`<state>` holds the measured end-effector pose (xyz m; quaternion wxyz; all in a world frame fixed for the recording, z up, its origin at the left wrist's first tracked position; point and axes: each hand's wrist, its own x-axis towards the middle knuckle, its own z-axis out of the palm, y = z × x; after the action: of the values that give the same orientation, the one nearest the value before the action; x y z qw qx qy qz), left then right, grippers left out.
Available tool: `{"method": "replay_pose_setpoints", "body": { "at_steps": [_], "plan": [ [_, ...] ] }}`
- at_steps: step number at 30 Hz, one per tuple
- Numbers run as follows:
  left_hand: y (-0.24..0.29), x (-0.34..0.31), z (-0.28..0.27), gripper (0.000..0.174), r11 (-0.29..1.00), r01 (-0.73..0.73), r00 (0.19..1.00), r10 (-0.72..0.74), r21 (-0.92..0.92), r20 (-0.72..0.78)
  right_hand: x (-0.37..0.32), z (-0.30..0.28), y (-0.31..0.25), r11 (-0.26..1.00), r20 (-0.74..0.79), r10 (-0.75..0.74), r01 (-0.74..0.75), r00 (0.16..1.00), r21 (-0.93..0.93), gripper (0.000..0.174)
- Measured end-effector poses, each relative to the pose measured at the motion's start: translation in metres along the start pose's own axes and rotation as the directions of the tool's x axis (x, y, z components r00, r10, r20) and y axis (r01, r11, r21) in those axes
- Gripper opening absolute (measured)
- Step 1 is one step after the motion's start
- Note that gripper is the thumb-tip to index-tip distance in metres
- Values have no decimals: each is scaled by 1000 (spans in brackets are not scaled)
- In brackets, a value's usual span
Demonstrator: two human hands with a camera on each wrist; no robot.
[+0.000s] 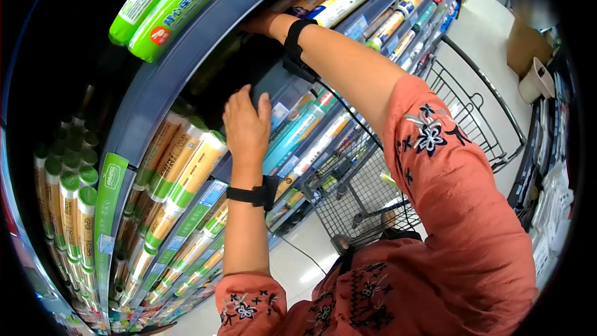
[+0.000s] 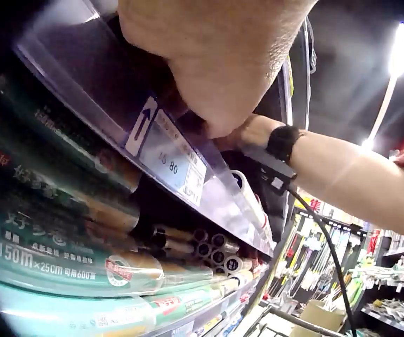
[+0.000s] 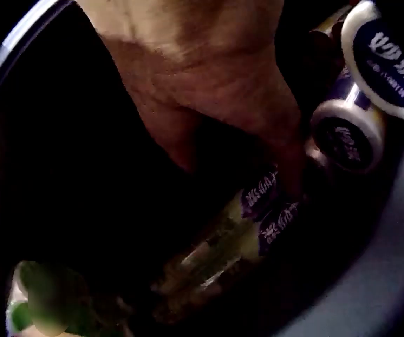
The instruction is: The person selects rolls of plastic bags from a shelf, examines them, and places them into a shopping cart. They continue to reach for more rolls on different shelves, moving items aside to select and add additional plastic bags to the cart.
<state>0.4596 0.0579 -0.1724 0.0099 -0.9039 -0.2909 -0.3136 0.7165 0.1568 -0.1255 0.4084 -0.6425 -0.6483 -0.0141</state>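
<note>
My right hand (image 3: 216,91) reaches deep into a dark shelf bay, its thumb apart and its straight fingers (image 3: 292,165) right at two slim clear packages (image 3: 233,242) with purple labels. In the head view, the shelf's shadow hides most of this hand. White-rimmed roll ends (image 3: 346,137) with dark labels lie beside it. My left hand (image 1: 247,123) is raised at the bay's front, fingers loosely extended with nothing in them. In the left wrist view, it is above the shelf's price strip (image 2: 167,161), over teal-wrapped rolls (image 2: 68,253).
Green-capped rolls (image 1: 186,158) fill the shelf on the left. Bright green packs (image 1: 180,9) lie on the shelf above, whose grey edge (image 1: 155,87) curves over the bay. A wire shopping cart (image 1: 360,193) stands beside my body. Cables hang from both wrist cameras.
</note>
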Motion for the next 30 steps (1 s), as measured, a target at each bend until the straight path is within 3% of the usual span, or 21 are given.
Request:
{"method": "replay_pose_setpoints", "body": {
  "at_steps": [18, 19, 21, 24, 25, 26, 28, 30],
  "plan": [
    [-1, 1, 6, 40, 999, -18, 999, 19, 31, -46, 12, 28, 15, 994, -144, -22, 6, 989, -111, 56],
    [-1, 1, 6, 39, 1000, -13, 999, 15, 22, -51, 0, 14, 0, 991, -39, 132, -132, 990, 19, 57],
    [0, 0, 6, 37, 1000, -17, 998, 17, 8, -67, -40, -27, -52, 875, 218, 382, -427, 898, 227, 60],
    [-1, 0, 7, 34, 1000, -22, 995, 22, -4, -94, -59, -44, -60, 772, 500, 453, -605, 738, 194, 72],
    [-2, 0, 8, 33, 1000, -16, 995, 16, -3, -97, -61, -55, -70, 814, 544, 489, -581, 682, -3, 84],
    [-3, 1, 8, 33, 1000, -10, 995, 10, -1, -99, -72, -42, -64, 942, 154, 290, -253, 945, -221, 86],
    [-3, 1, 9, 31, 999, 39, 994, -42, -24, -103, -65, -29, -53, 953, 177, 235, -191, 956, -235, 89],
    [-8, 2, 13, 33, 997, 64, 991, -67, -33, -115, -69, -27, -55, 969, 313, 241, -209, 919, -132, 93]
  ]
}}
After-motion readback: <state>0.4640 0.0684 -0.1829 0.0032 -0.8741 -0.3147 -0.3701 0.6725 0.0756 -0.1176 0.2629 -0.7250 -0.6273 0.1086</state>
